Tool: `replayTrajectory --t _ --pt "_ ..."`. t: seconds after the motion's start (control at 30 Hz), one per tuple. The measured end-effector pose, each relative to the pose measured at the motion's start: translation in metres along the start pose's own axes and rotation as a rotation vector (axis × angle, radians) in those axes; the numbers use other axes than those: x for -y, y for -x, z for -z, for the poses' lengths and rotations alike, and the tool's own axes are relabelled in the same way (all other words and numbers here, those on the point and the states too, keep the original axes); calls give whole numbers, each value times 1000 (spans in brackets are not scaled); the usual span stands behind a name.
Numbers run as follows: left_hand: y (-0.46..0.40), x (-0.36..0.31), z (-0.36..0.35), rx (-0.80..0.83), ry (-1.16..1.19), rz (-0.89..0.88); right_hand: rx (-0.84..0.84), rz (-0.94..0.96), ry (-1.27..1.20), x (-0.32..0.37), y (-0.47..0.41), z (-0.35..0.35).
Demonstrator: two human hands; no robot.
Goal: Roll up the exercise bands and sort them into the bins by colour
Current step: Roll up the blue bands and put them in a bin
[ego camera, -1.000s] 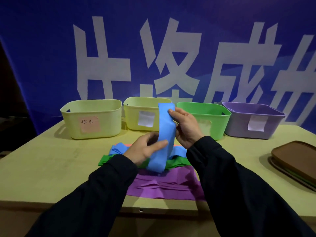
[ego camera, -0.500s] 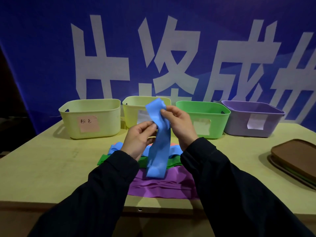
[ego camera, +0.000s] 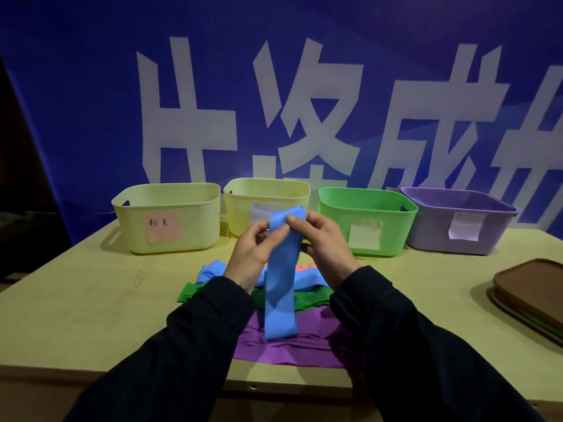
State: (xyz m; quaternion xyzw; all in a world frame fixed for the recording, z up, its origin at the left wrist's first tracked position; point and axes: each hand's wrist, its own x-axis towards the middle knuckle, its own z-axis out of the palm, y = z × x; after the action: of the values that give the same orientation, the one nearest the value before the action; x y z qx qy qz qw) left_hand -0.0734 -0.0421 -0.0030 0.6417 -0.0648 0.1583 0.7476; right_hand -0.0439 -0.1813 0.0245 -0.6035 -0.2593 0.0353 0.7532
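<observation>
Four bins are standing in a row along the far side of the table point(ego camera: 76, 300), and all places here are given relative to the blue band point(ego camera: 281, 269) hanging at the centre. Farthest left of it is sitting a pale yellow bin point(ego camera: 166, 217) bearing a pink note; directly behind its top end is sitting a second yellow bin point(ego camera: 266, 196) with a white label. The left hand point(ego camera: 254, 257) is pinching the band's upper end from the left, thumb lying across its front face. The band is hanging as a flat strip, its lower end resting on the purple band point(ego camera: 292, 348); under it a green band point(ego camera: 195, 292), more blue material and a sliver of pink are lying in a loose heap. The right hand point(ego camera: 324, 239) is pinching the same upper end from the right, fingertips curling over the top edge. Right of the band are standing a green bin point(ego camera: 367, 220) and a purple bin point(ego camera: 457, 220), with brown lids point(ego camera: 530, 293) stacked farthest right. The band appears light, thin and limp, probably stretchy and slightly grippy, so it is best taken at the top edge with both thumbs and rolled tightly downward while the free length is hanging straight.
</observation>
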Motion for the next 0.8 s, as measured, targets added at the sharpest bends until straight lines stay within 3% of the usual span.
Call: replayTrajectory --t 0.13,0.33,0.47,0.6,0.8 --pt "-2 8 0 -68 -36 -46 16 -45 79 -13 4 6" --pt "-3 17 -4 -130 -92 -104 -120 -132 20 -27 6 18" --pt "-3 16 -5 -132 -90 -125 -118 -96 85 -30 4 19" --pt "-1 15 -7 -130 -230 -201 -41 -53 129 -27 7 11" --pt "0 8 -6 -152 -309 -262 -89 -32 133 -24 7 5"
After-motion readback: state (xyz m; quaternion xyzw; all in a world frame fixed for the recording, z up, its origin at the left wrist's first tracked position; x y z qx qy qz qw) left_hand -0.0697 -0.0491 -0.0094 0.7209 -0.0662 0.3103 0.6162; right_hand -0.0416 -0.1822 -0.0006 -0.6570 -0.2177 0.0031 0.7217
